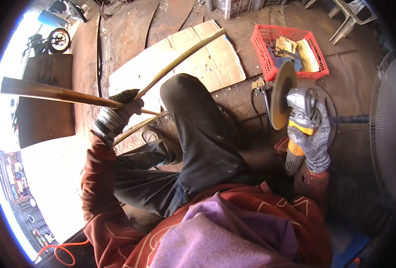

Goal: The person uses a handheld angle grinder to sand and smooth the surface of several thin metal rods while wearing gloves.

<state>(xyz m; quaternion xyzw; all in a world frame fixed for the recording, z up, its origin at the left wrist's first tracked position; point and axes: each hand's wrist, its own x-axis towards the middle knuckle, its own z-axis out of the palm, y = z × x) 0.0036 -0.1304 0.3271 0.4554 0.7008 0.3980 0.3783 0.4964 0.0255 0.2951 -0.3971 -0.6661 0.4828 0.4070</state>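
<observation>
"What's that in the left hand point(113, 118)?"

"Long brownish bars point(59, 93). The gloved fingers are curled round them where two cross, left of the raised knee point(191, 100). One juts out to the left, another curves up to the right above the cardboard point(211, 67) on the floor. A third length slants just below the hand, and I can't tell if it joins the others."

"Why grip them there?"

"Probably because the crossing lets a single hand steady both, with the other hand taken up."

"By the grinder point(303, 105)?"

"Yes. The right hand point(316, 145) is wrapped round its body, just behind the metal head. The disc point(278, 100) stands on edge, well apart from the bars. I'd say it's held out to the side so it clears the legs. Whether it's spinning, I can't tell."

"And the knitted gloves?"

"For grip, I suppose, and against rough edges."

"That fan point(385, 134) stands close."

"It's right of the grinder, perhaps there against heat or dust. The red crate point(261, 53) sits on the floor beyond the disc, with yellowish pieces inside, likely put there to be near at hand."

"And the cardboard?"

"Maybe a cleaner patch over that dirty floor."
</observation>
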